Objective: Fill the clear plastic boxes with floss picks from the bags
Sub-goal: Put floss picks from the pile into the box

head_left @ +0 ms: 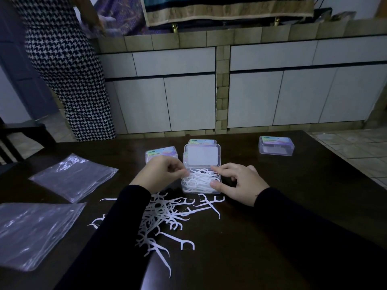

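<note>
on the dark table, near its middle, stands the open clear box, lid tilted up at the back, base heaped with white floss picks that look level with the rim or a little over it. left hand sits at the box's left edge, fingers curled, apparently pinching picks at the rim; what exactly lies between the fingertips cannot be told. right hand rests on the right side of the box, fingers loosely spread, thumb and forefinger touching the picks.

loose pile of picks lies on the table just in front of the box, partly under the left sleeve. two flat plastic bags lie to the left, seemingly emptied. closed boxes stand just behind the open one; another closed box sits well apart to the right.

risks, as judged:
- heap too high: lid may not latch, or picks get caught at the hinge or rim.
- tangled picks: lifting one may drag others out over the edge.
- box is light; a sideways push from either hand could slide or tip it.
- left sleeve may sweep the loose pile toward the table edge.
</note>
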Demonstrator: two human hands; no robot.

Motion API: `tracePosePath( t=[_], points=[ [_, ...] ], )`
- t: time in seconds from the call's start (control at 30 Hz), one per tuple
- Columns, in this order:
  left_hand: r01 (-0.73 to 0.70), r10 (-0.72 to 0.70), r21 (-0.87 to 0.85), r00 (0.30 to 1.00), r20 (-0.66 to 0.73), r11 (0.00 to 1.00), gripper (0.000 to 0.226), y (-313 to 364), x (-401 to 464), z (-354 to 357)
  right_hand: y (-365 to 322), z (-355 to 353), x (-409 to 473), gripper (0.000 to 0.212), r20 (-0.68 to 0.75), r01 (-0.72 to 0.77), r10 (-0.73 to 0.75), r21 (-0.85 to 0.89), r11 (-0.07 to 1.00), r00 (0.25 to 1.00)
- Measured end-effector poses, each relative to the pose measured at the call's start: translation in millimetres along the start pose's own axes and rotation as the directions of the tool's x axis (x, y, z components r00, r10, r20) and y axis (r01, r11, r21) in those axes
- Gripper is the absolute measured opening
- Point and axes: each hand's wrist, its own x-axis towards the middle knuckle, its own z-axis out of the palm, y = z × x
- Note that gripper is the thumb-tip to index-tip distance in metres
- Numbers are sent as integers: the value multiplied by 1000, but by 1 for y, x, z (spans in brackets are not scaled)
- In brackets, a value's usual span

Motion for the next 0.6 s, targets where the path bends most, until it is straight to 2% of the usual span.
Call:
tracePosePath(
  t=[0.1,0.13,0.23,0.3,0.37,0.47,0.6],
  points=[
    [45,-48,-28,990,-133,999,9,-2,4,1,-1,0,0,67,4,-10,10,0,1000,1000],
    [68,-81,-79,982,-171,994,16,-1,5,3,-1,0,0,74,9,-23,23,5,1000,1000],
    [109,-144,-314,985,-91,943,45,4,8,12,-1,0,1,102,17,-28,27,31,999,999],
    [102,-129,-424,991,-35,900,52,9,7,16,-1,0,1,111,22,-20,19,48,999,1000],
    [59,-97,-397,992,-76,916,46,10,5,15,-1,-1,1,116,11,-19,18,66,998,1000],
    [-6,-36,-304,991,-132,953,24,5,2,8,-3,-2,0,122,-5,-31,31,87,996,1000],
    [-11,-2,-330,999,-39,944,14,-1,-5,0,-6,-3,-1,121,9,-44,44,68,997,999]
  ],
)
